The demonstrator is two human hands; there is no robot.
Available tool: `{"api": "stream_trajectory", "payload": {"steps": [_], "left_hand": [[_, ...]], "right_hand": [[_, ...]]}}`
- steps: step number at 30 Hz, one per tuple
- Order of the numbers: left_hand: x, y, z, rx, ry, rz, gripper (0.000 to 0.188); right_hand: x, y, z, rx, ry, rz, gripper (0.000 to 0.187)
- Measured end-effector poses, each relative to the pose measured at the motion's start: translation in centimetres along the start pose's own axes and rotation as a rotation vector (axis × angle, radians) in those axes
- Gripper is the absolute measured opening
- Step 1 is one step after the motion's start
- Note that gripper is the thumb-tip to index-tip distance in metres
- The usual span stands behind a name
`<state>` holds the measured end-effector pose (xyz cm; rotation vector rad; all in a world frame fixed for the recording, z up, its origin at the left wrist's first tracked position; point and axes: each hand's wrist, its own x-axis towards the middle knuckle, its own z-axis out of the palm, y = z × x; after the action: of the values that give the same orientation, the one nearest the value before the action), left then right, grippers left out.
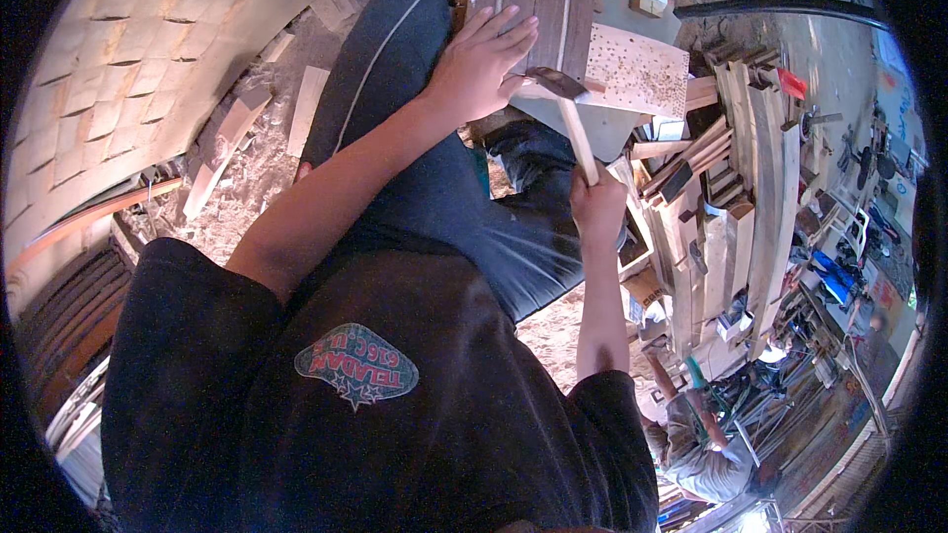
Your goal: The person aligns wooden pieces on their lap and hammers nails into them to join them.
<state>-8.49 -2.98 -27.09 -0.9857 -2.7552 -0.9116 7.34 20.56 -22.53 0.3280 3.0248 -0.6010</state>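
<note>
Hammer of pale wood and dark metal: my right hand is gripping it, axis pointing forward-left. Brown striped wooden panel: lying ahead, my nearer left hand resting spread on it.

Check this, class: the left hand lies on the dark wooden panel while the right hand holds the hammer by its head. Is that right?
No: the head view shows the right hand holding the hammer by its pale handle, not its dark head.

the left hand lies splayed, palm down, its forearm outstretched, while the right hand is clenched.
</note>
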Motion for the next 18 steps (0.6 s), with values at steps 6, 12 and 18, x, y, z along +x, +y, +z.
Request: {"api": "stream_trajectory", "payload": {"steps": [6,12,18], "left_hand": [[-0.1,-0.3,0.2,-0.004,0.029,0.001,0.070],[0.0,0.0,0.1,-0.010,-0.003,-0.003,0.070],[0.0,0.0,0.0,0.011,0.002,-0.004,0.069]], "right_hand": [[-0.4,-1.4,-1.2,0.191,0.038,0.092,0.017],[0.1,-0.6,-1.7,0.058,-0.008,0.027,0.017],[0.1,-0.2,-1.3,0.006,0.010,0.055,0.015]]}}
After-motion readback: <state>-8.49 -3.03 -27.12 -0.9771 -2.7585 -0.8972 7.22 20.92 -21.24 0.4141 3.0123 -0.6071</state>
